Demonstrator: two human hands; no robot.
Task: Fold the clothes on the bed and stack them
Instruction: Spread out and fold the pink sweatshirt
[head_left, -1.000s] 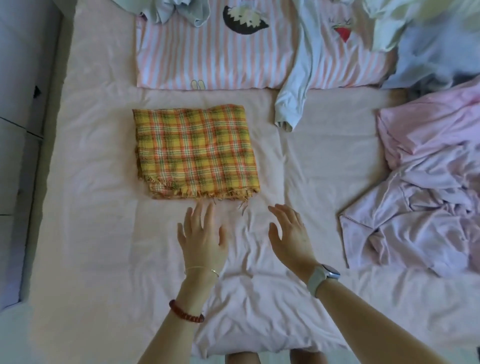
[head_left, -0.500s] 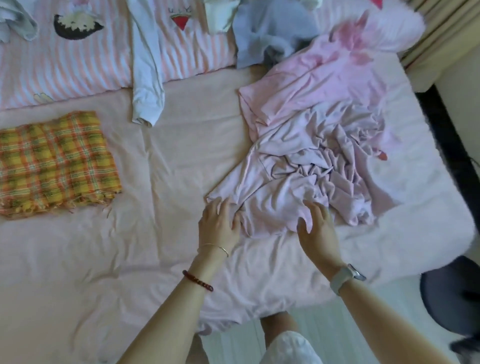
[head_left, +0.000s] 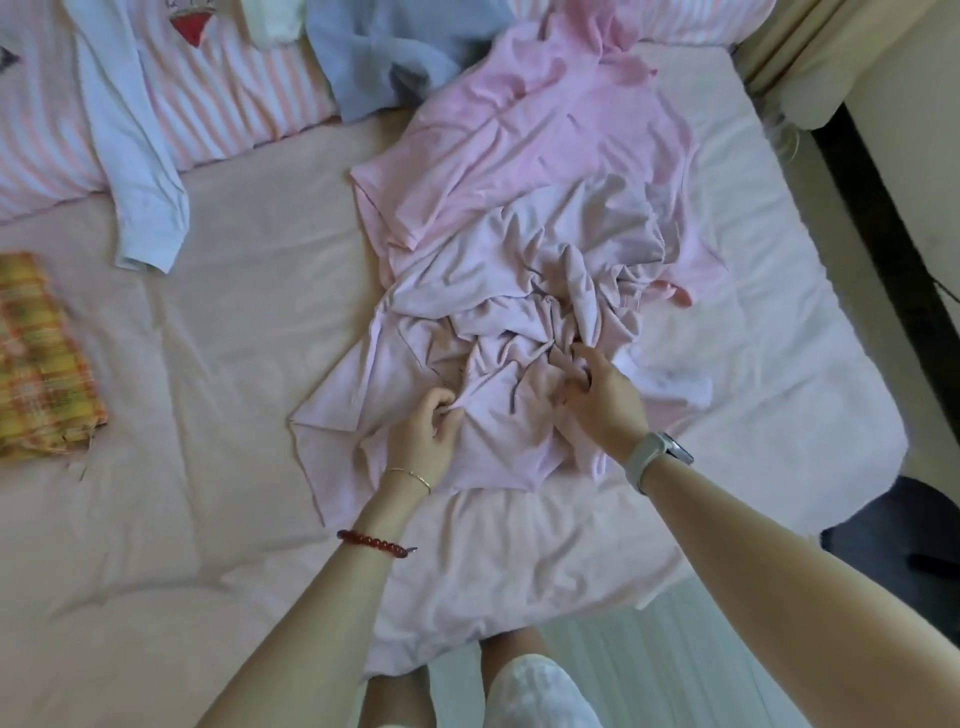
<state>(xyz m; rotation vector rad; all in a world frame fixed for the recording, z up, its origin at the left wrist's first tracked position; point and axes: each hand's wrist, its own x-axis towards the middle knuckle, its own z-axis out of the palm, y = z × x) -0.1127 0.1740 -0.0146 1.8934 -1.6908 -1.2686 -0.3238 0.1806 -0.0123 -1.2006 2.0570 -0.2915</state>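
A bunch of the crumpled pale lilac cotton garment (head_left: 498, 332) is pinched by the left hand (head_left: 423, 441), and a fold at its 2 o'clock is grasped by the curled fingers of the right hand (head_left: 602, 397). The garment is heaped at the centre of the pink-sheeted bed (head_left: 218, 415), overlapped at 12 o'clock by a brighter pink garment (head_left: 530, 140). If lifted together, that garment could be dragged along. A folded yellow plaid cloth (head_left: 41, 358) is seen at 9 o'clock, striped pink bedding (head_left: 223, 98) at 11, pale flooring (head_left: 649, 649) at 5.
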